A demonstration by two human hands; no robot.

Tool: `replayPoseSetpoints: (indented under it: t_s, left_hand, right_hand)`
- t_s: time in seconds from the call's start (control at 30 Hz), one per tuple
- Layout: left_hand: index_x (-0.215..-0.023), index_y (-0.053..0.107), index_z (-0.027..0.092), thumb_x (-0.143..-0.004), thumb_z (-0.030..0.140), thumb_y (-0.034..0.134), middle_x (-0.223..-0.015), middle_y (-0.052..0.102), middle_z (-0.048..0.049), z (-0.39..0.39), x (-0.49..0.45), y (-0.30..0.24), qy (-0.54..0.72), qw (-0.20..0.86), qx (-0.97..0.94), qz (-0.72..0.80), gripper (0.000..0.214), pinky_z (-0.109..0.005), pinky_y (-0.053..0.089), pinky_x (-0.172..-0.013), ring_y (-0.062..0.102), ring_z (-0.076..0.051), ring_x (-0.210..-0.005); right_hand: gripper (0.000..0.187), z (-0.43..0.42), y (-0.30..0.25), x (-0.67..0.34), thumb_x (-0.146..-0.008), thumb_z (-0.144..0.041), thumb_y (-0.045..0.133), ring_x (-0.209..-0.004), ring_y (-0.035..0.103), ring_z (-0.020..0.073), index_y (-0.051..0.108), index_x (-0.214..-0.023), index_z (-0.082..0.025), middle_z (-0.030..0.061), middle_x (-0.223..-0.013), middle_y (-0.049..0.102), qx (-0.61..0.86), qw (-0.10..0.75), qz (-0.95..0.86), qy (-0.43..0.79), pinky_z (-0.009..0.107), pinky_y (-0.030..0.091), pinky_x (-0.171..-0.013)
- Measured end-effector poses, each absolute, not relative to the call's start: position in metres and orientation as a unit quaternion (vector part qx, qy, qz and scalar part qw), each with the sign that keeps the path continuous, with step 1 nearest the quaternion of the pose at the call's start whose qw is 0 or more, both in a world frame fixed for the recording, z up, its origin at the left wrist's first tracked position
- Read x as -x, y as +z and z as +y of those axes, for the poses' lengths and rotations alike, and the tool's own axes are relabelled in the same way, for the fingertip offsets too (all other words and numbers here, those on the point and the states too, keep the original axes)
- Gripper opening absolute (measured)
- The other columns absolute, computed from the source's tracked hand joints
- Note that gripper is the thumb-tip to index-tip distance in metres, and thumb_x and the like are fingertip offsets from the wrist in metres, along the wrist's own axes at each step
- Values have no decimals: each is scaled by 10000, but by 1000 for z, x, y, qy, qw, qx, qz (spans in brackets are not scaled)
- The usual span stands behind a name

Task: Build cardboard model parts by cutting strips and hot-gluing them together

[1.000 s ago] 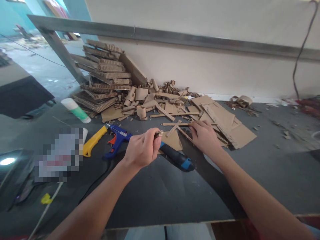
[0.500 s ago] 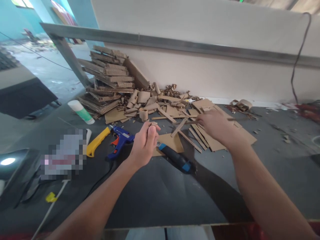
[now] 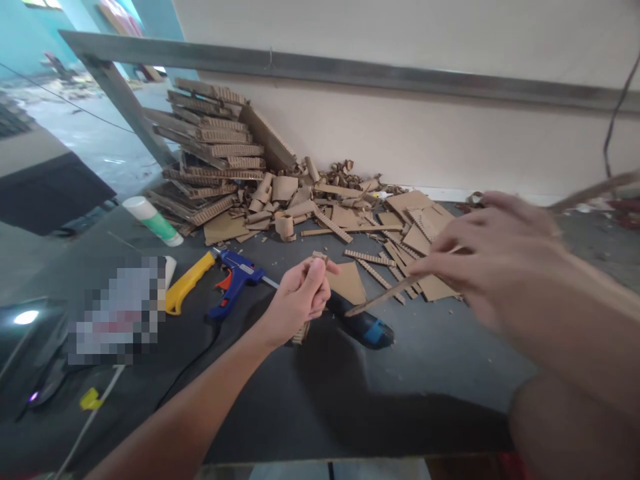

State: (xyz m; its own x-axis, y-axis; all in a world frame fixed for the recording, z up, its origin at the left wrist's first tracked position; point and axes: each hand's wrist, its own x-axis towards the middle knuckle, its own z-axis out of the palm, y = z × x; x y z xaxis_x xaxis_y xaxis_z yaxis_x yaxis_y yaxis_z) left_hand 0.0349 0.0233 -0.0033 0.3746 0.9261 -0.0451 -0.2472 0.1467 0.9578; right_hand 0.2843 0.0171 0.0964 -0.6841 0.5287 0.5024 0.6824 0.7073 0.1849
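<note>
Cardboard strip (image 3: 383, 297), illegibly labelled glue gun (image 3: 242, 268)

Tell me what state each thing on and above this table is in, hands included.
Left hand: closed around a cardboard piece.
Cardboard piece: partly hidden by that hand.
Right hand: pinching a cardboard strip, blurred.
Cardboard strip: held at a slant.
Blue glue gun: lying on its side, pale stick poking from the back.
Yellow-handled tool: lying flat.
Black-and-blue tool: lying down, partly hidden.
White-and-green tube: upright or lying, can't tell.
Cardboard stack: uneven.
Cardboard scraps: scattered, some curled.

The right grip (image 3: 505, 260) holds a cardboard strip (image 3: 381, 297).
</note>
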Motion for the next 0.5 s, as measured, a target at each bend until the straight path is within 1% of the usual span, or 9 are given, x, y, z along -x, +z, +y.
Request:
replayPoseSetpoints:
  t_s: [0.03,0.07,0.1,0.13,0.2,0.3,0.4,0.43,0.5]
  left_hand:
    - [-887,557,168,-900,666,509,-527,345,90,22,-36,-4,418,673,-497,354,500,-187,209,-384,234,-50,-411]
    - [-815,548,164,-893,669,517,-517,343,84,21,-37,-4,402,670,-512,357,513,-193,207,-396,241,-51,-422]
    - [-748,523,166,-882,682,522,-516,340,78,20,-38,-5,392,662,-529,358,534,-201,207,-407,248,-52,-432]
    - [-704,493,172,-867,696,531,-524,340,73,19,-39,-7,388,652,-543,360,550,-209,213,-418,259,-55,-446]
    - [-679,457,183,-821,718,575,-569,365,58,19,-40,-9,402,629,-562,356,566,-221,259,-445,301,-64,-485]
    - [-708,452,195,-706,742,678,-636,415,42,19,-42,-11,437,628,-552,331,593,-240,358,-503,376,-86,-545]
    - [-751,476,203,-595,736,763,-652,462,37,18,-43,-12,447,626,-550,325,625,-255,410,-527,441,-105,-566]
    - [-775,504,204,-567,709,795,-657,489,32,17,-43,-12,446,606,-565,338,619,-260,424,-528,468,-113,-571]
    - [-835,569,207,-509,610,870,-670,545,21,14,-43,-11,452,547,-595,376,599,-268,449,-528,524,-135,-588]
  right_hand:
    - [367,12,94,-271,-830,-29,488,-848,588,248,738,-815,-297,54,-749,630,336,189,-905,-182,606,314,-1061]
    - [360,7,91,-257,-783,9,494,-919,590,272,726,-800,-265,69,-774,622,357,143,-907,-172,604,313,-1097]
    - [329,2,89,-244,-761,13,504,-942,590,286,708,-777,-244,75,-788,611,349,112,-915,-169,610,312,-1118]
    - [309,-2,87,-233,-754,12,507,-942,596,289,691,-773,-236,72,-790,600,327,93,-926,-166,614,313,-1132]
    - [288,-8,87,-217,-788,-3,499,-970,607,305,682,-817,-223,77,-792,606,314,83,-933,-153,623,344,-1127]
    - [321,-12,91,-208,-824,12,479,-992,621,296,661,-796,-252,63,-800,641,320,105,-934,-116,611,401,-1101]
    - [346,-10,94,-208,-824,30,480,-988,636,282,624,-730,-269,45,-782,649,321,152,-933,-53,602,424,-1093]
    - [347,-9,93,-207,-824,31,479,-980,642,282,614,-715,-269,43,-763,643,319,161,-933,-42,602,427,-1093]
    - [352,-7,91,-205,-834,29,456,-960,654,288,603,-694,-258,47,-722,624,309,165,-935,-63,606,420,-1100]
